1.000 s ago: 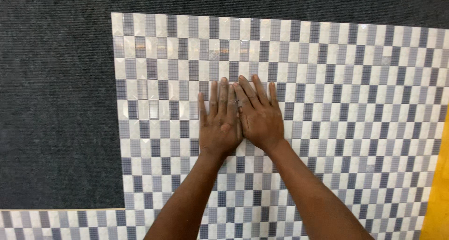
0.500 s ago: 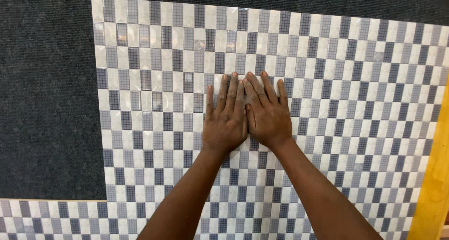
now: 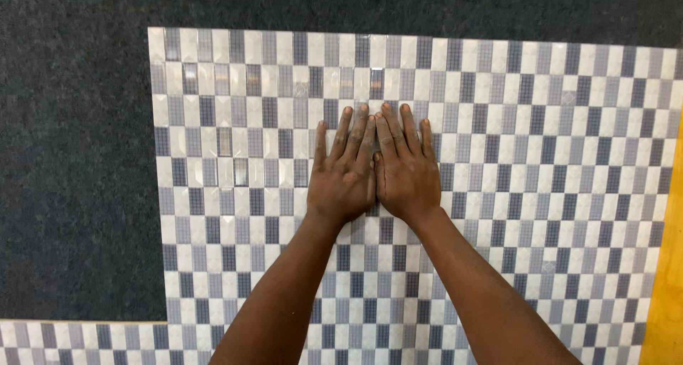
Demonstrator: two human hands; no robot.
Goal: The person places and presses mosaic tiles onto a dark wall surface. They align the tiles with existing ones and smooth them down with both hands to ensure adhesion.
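Your forearms reach up from six o'clock; your left hand [image 3: 345, 173] and right hand [image 3: 405, 169] lie flat, fingers spread, grasping nothing, side by side on the checkered tile panel [image 3: 541, 159]. Since a second ago the panel's edge has shifted toward three o'clock, across the dark carpet [image 3: 71, 159] beyond.

Tile sheet [image 3: 541, 159] across centre and right of frame is looking like ceramic: glossy, smooth, bevelled grey-and-white blocks catching glare at upper left. Surface [image 3: 71, 159] filling left and top is reading as dark grey, matt, rough and felt-like. Yellow strip [image 3: 665, 301] at lower right edge is showing matt and smooth; material unclear.
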